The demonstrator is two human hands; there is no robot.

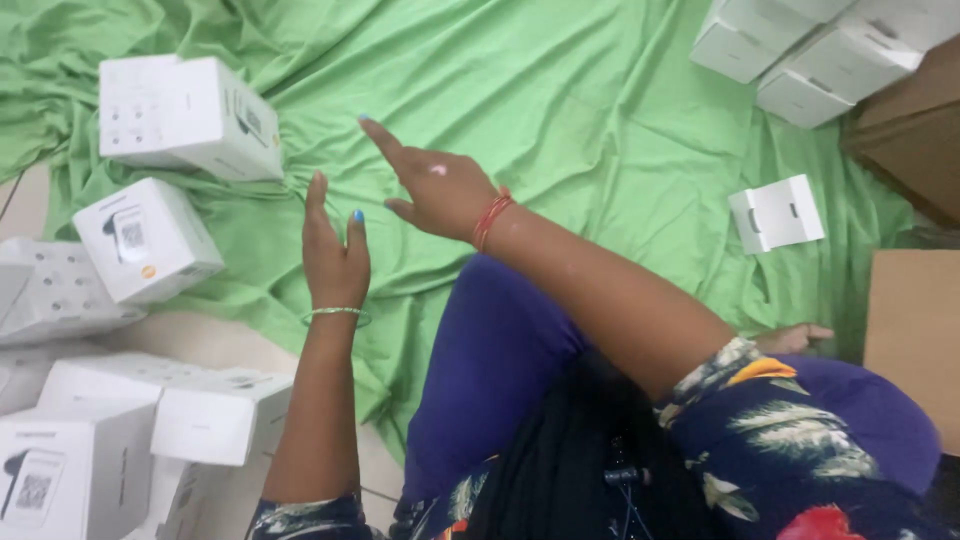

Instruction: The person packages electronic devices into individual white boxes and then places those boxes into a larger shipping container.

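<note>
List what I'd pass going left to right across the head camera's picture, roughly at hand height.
White box with a grey picture on its lid → left hand, open and empty → right hand, open and empty → bare green cloth → small white folded insert → brown cardboard.

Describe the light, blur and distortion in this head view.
Head view: soft, even light with faint shadows in the folds of the green cloth; the left hand and right hand, both empty, look slightly motion-blurred; the white boxes bright but not washed out; edges bend mildly.
</note>
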